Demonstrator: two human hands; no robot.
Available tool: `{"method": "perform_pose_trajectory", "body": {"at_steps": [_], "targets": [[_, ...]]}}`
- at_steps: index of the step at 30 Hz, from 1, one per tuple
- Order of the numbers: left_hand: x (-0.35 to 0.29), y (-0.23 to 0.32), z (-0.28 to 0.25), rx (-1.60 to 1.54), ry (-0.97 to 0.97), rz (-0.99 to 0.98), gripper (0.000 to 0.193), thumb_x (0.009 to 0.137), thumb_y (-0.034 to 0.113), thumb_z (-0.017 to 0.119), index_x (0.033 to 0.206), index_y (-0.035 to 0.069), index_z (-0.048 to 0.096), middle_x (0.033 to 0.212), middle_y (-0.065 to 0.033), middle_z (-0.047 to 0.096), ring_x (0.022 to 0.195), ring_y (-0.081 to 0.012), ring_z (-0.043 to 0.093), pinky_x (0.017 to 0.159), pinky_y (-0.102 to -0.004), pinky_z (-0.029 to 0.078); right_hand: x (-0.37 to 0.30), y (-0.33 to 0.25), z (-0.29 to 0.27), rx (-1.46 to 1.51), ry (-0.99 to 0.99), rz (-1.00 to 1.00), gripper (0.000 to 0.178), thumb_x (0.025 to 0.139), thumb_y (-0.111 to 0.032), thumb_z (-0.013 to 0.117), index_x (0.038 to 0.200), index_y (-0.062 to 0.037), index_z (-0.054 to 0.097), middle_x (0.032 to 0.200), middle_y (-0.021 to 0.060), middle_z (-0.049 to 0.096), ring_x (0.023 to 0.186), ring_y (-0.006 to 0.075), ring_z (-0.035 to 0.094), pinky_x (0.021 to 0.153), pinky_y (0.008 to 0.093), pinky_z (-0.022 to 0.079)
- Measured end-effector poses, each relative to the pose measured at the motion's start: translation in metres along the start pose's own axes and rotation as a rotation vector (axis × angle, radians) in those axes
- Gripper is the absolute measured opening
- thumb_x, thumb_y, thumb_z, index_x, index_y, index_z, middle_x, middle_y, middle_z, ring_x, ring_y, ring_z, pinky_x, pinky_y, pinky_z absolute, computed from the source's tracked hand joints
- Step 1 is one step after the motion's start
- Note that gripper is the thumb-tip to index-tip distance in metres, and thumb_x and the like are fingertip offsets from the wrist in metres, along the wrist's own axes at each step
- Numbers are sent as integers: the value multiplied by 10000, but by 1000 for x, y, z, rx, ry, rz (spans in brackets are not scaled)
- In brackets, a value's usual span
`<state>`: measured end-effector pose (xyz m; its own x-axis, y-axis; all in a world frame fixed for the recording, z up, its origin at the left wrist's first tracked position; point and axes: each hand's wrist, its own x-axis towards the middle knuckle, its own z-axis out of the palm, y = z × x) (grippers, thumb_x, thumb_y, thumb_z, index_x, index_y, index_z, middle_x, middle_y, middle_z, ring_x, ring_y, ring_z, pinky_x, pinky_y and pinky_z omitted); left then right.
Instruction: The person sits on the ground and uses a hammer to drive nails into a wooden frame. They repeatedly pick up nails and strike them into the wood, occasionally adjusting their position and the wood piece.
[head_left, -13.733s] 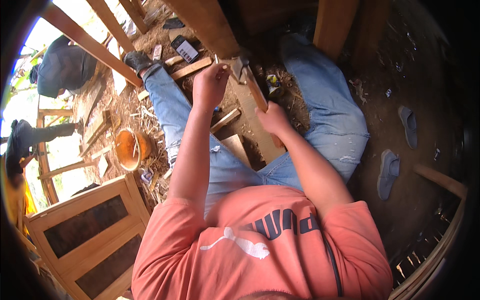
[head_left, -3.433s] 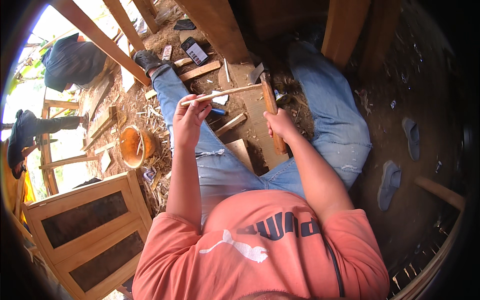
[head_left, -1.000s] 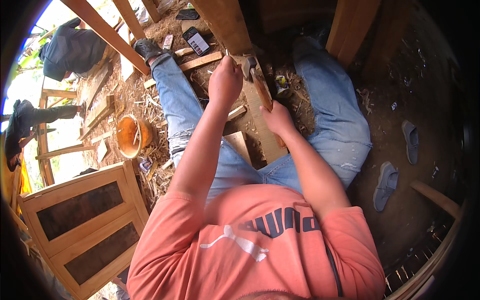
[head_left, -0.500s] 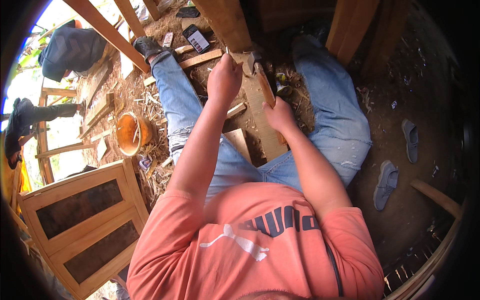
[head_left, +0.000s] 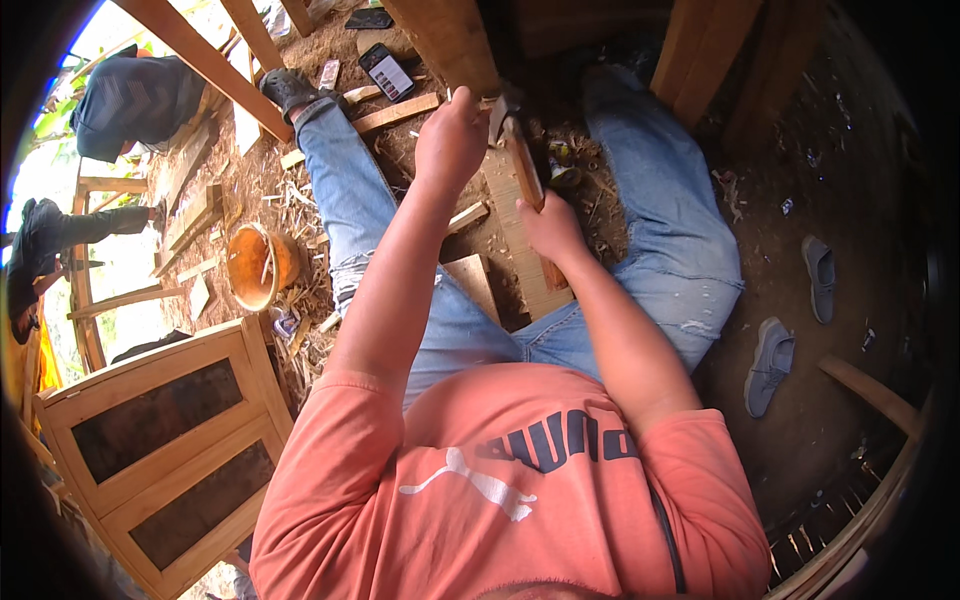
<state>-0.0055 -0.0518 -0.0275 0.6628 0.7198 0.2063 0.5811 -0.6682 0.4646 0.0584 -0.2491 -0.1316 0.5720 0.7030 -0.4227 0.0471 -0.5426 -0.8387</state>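
Observation:
My right hand is wrapped round the wooden handle of a hammer. Its grey metal head lies at the far end, close to my left fist; the head's exact shape is hard to make out. My left hand is closed, held up just left of the hammer head. A small pale tip shows above its fingers; the rest of what it grips is hidden. Beneath both hands a long wooden board lies between my legs, its far end by the foot of a thick wooden post.
An orange bucket stands left of my leg among shavings and offcuts. A phone lies beyond it. A panelled wooden frame rests at lower left. Grey shoes lie at right. Another person bends at far left.
My left fist has shifted slightly down and its wrist has turned a little. The hammer stays in my right hand, nearly in the same place. The view has shifted slightly.

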Motion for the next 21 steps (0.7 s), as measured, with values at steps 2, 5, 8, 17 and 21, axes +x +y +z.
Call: {"method": "perform_pose_trajectory", "body": {"at_steps": [2, 5, 8, 17, 21], "targets": [[2, 0, 4, -14, 10, 21, 294, 1010, 264, 743, 1037, 47, 547, 903, -260, 734, 898, -507, 723, 775, -613, 563, 1, -11, -6, 65, 2, 26, 439, 1043, -351, 700, 1271, 24, 712, 1135, 309, 774, 1128, 486, 741, 966, 521, 584], [0, 2, 4, 37, -58, -52, 284, 1039, 276, 716, 1149, 49, 585, 957, -243, 760, 933, -496, 727, 808, -598, 558, 1, -5, -1, -108, -59, 57, 451, 1042, -366, 684, 1277, 18, 715, 1168, 325, 764, 1173, 497, 725, 1004, 539, 576], [-1, 1, 2, 35, -53, -30, 292, 1040, 283, 718, 1160, 52, 586, 940, -230, 763, 921, -488, 733, 801, -592, 561, 0, 4, 0, -206, -15, 24, 444, 1039, -354, 679, 1276, 20, 711, 1170, 327, 762, 1169, 505, 721, 1002, 543, 575], [0, 2, 5, -7, 2, -12, 309, 1018, 287, 749, 1050, 48, 555, 899, -264, 745, 883, -508, 730, 768, -619, 566, 2, -1, 3, -56, 18, 8, 416, 1037, -325, 708, 1266, 22, 717, 1091, 304, 780, 1083, 456, 768, 938, 497, 595], [-3, 0, 3, 10, -21, -42, 308, 1013, 285, 756, 1049, 49, 560, 891, -260, 745, 874, -509, 727, 764, -624, 562, -1, 1, 3, -150, 42, -16, 418, 1038, -325, 705, 1262, 28, 717, 1068, 300, 782, 1069, 457, 770, 923, 505, 598]]}}
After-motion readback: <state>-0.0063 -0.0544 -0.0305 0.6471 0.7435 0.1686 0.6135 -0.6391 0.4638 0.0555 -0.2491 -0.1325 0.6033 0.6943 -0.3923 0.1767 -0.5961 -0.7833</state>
